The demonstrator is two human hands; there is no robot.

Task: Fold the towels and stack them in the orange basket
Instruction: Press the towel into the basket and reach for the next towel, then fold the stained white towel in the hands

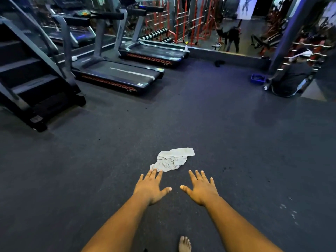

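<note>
White towel (171, 159), 1, crumpled, lying on dark rubber floor (91, 170). Left hand (151, 188) stretched forward, fingers straight and spread, tips at the towel's near edge. Right hand (201, 188) likewise spread, holding nothing, just short of the towel. 2 treadmills (116, 73) beyond, left.

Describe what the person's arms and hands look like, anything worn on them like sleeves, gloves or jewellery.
Both forearms are bare as far as the picture shows, with no sleeves in sight. The left hand and the right hand wear no gloves, and no rings, watch or wristbands show. The fingernails look short and unpainted.
</note>
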